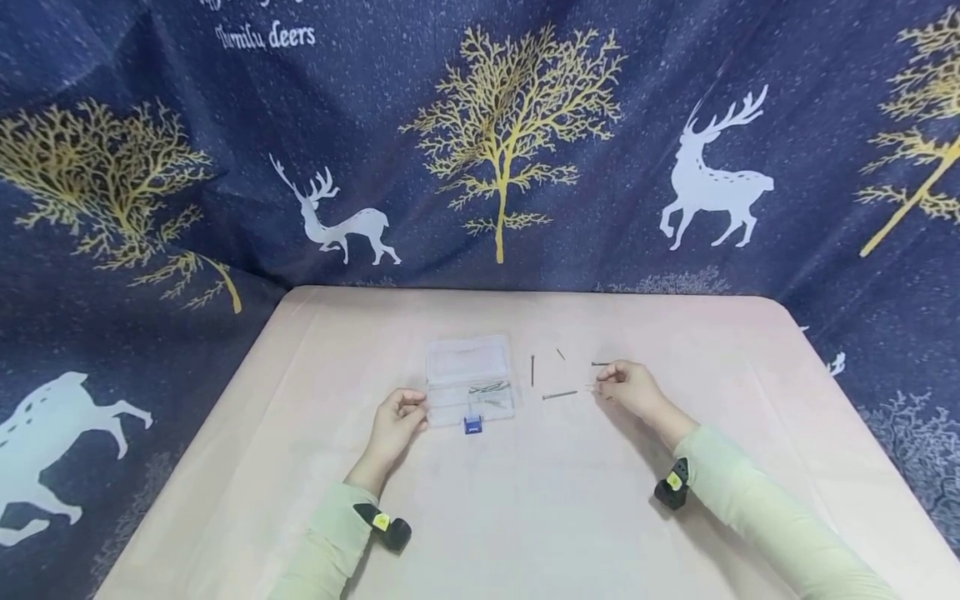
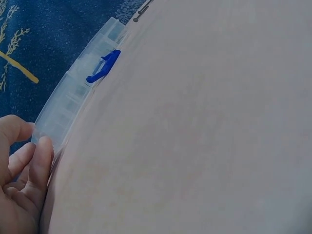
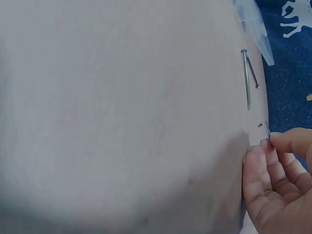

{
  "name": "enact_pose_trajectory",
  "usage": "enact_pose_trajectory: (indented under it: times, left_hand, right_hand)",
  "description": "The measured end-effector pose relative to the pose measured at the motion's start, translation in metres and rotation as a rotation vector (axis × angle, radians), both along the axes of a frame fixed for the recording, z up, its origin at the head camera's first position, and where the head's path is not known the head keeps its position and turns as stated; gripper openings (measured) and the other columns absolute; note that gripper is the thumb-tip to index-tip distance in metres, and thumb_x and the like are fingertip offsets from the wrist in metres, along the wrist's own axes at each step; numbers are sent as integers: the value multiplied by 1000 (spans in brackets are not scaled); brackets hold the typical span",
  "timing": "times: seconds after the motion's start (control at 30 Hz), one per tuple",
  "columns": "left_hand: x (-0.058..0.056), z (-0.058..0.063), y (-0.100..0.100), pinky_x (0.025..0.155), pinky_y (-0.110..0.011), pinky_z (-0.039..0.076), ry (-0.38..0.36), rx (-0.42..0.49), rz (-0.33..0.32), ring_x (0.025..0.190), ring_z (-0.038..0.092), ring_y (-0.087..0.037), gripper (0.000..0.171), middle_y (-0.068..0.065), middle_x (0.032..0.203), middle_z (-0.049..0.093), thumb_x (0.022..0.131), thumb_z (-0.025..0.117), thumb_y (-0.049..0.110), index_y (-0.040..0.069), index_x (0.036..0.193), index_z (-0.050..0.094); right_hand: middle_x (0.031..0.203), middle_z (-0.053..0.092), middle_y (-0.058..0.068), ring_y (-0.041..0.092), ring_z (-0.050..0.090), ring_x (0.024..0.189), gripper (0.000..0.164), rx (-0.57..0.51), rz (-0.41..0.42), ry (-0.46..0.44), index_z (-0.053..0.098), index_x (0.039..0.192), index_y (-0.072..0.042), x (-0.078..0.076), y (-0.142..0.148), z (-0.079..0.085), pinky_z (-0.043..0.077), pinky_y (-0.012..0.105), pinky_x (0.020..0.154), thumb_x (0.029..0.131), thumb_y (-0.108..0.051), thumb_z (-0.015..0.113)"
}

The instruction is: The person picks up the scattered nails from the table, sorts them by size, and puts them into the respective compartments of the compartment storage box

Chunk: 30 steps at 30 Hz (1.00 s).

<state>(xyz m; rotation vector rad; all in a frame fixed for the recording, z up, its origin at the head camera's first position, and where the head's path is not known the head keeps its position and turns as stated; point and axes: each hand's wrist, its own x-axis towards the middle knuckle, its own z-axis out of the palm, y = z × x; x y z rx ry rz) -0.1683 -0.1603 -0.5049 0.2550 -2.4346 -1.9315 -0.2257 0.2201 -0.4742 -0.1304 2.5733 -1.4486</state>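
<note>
head view shows a clear plastic box (image 1: 470, 382) near the middle of a pale pink worktop (image 1: 525, 517), lid open, with a blue latch (image 1: 472, 426) on its near edge and a few thin nails lying inside. the left hand (image 1: 397, 421) sits at the box's left side, its fingers curled and its fingertips (image 2: 44, 146) pinching the box's near-left corner, as the left wrist view makes plain. to the right of the box several loose nails lie apart on the worktop: one upright-looking nail (image 1: 532, 370) just beside the box, a longer nail (image 1: 559, 395) further right, a short one (image 1: 561, 354) behind them. the right hand (image 1: 632, 389) is well right of the box, thumb and forefinger closed on a very thin nail (image 3: 267, 127) whose tip just shows above the fingertips (image 3: 280, 139) in the right wrist view. judging by their look, these nails are light, stiff, smooth and slippery, and they sit flat on the worktop, so they likely need a fingertip pinch at mid-shaft or at the head end, with care for the point. the box looks light and likely to slide, best steadied at a corner or side wall.
</note>
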Motion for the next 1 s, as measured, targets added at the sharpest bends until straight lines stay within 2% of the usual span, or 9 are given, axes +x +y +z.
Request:
enact_pose_trajectory:
  times: [0.33, 0.47, 0.53, 0.67, 0.77, 0.9, 1.0]
  left_hand:
    - [-1, -2, 0, 66, -16, 58, 4, -4, 8, 73, 59, -8, 21, -16, 97, 62, 88, 60, 2, -4, 107, 57]
    - [-1, -2, 0, 66, -15, 58, 8, -4, 8, 73, 59, -6, 20, -15, 98, 62, 88, 60, 2, -4, 107, 57]
    - [1, 3, 1, 67, -15, 58, 11, 0, 4, 74, 59, -7, 21, -17, 99, 61, 88, 59, 1, -5, 107, 57]
    - [1, 4, 1, 67, -14, 57, 18, -3, -4, 75, 59, -6, 20, -17, 100, 61, 88, 59, 0, -7, 107, 56]
    - [-1, 0, -1, 67, -13, 57, 23, -1, -7, 77, 59, -8, 20, -19, 101, 61, 87, 58, -3, -9, 106, 55]
    - [-1, 0, -1, 66, -14, 57, 32, -1, -8, 80, 60, -12, 21, -23, 104, 60, 87, 57, -4, -12, 106, 55]
    - [0, -1, 0, 67, -14, 57, 38, -9, -3, 80, 60, -11, 21, -21, 104, 60, 87, 58, -2, -9, 106, 56]
  right_hand:
    - [79, 60, 8, 9, 58, 68, 20, -76, 30, -13, 57, 99, 14, 2, -22, 5, 59, 21, 61, 83, 4, 60]
    - [77, 60, 7, 11, 59, 68, 20, -108, 58, -18, 58, 100, 14, 3, -31, 6, 59, 20, 62, 83, 3, 60]
    - [77, 60, 9, 18, 62, 70, 20, -120, 69, -25, 57, 100, 15, 9, -39, 16, 61, 25, 65, 83, 5, 58]
    - [78, 61, 11, 21, 64, 71, 17, -131, 91, -16, 58, 98, 15, 10, -50, 19, 62, 29, 66, 84, 5, 57]
    - [78, 61, 10, 17, 63, 69, 17, -134, 112, -1, 58, 97, 14, 7, -54, 11, 61, 27, 64, 84, 3, 58]
    - [78, 61, 11, 17, 62, 68, 17, -156, 127, 3, 58, 96, 15, 9, -61, 10, 61, 29, 63, 82, 5, 59]
    - [78, 62, 14, 16, 61, 66, 16, -181, 136, 9, 58, 95, 16, 10, -66, 10, 61, 29, 62, 81, 7, 59]
